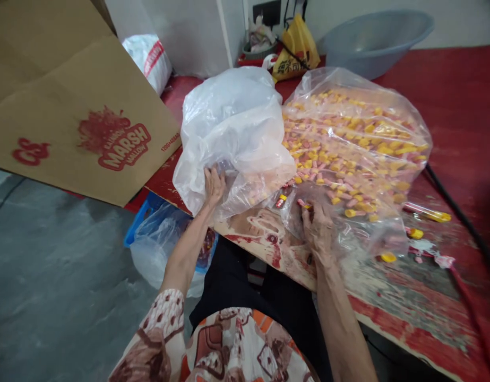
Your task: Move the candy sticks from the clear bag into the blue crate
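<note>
My left hand (pixel 215 185) is at the lower edge of a whitish translucent plastic bag (pixel 232 116), its fingers bent against the film. To the right lies a large clear bag (pixel 348 143) full of small pink tubes with yellow caps. My right hand (pixel 318 225) rests at the near edge of this clear bag, fingers curled down. A small pink-and-yellow tube (pixel 304 204) shows at its fingertips. Between my hands, close to the bags, lies a small piece with a red label and yellow cap (pixel 281 201).
A marshmallow carton (pixel 69 106) stands tilted at left. Below the table edge is a blue basket (pixel 135 223) with plastic film. A grey basin (pixel 376 42) and yellow bag (pixel 296 50) stand behind. Loose capped tubes (pixel 428 212) and a black cable (pixel 460 212) lie at right.
</note>
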### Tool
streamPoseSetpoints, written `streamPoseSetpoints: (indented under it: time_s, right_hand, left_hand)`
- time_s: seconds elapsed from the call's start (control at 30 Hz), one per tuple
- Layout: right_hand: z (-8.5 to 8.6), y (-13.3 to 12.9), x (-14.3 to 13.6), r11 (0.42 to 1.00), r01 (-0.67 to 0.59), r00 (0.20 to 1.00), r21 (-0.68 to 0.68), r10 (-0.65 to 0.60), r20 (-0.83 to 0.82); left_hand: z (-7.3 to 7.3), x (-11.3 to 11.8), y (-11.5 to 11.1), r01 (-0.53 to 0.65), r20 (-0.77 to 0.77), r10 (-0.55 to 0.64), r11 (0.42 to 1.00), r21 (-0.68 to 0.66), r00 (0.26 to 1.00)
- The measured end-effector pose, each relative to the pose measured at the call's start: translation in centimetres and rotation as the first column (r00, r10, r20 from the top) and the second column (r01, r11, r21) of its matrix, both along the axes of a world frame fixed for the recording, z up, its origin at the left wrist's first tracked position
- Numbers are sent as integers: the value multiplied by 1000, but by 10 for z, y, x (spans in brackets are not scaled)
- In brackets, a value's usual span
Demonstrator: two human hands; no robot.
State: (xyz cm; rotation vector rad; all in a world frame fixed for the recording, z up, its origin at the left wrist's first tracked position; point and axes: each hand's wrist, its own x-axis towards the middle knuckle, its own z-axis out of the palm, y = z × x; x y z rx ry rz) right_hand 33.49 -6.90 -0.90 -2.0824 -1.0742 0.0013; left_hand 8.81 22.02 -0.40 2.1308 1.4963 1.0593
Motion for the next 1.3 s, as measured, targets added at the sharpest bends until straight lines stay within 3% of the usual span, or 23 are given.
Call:
streamPoseSetpoints:
  time_s: [0.17, 0.37, 0.53, 0.73, 0.9, 1.1, 1.3]
  right_hand:
    - [-3, 1, 0, 999, -20, 1000, -28, 20, -17]
    - [-2, 2, -3, 998, -23, 999, 65, 25, -26]
    - [0, 1, -7, 997, -52, 999, -51, 53, 11]
    - [-3, 0, -2, 996, 24, 999, 81, -26, 21]
    - [-4, 0, 1, 999, -38, 999, 38, 37, 8]
    - [-3, 1, 0, 999, 23, 999, 45, -24, 26]
    - [-2, 1, -4, 999, -36, 999, 26, 36, 5]
  left_hand:
    - [3, -2, 14, 12, -31, -11, 999, 35, 999]
    - [-5, -6, 9, 72, -127, -66, 997, 38, 990]
    - [-12, 5, 13, 113, -199, -103, 993, 40, 975]
    - [-16, 17, 23, 51, -100, -47, 998, 37, 994]
    - [-17, 20, 23, -46, -27, 47, 998, 49, 999]
    - [-11, 15, 17, 2, -78, 0, 1000, 23, 997]
    - [-10, 9, 12, -7, -29, 9, 998, 70, 1000]
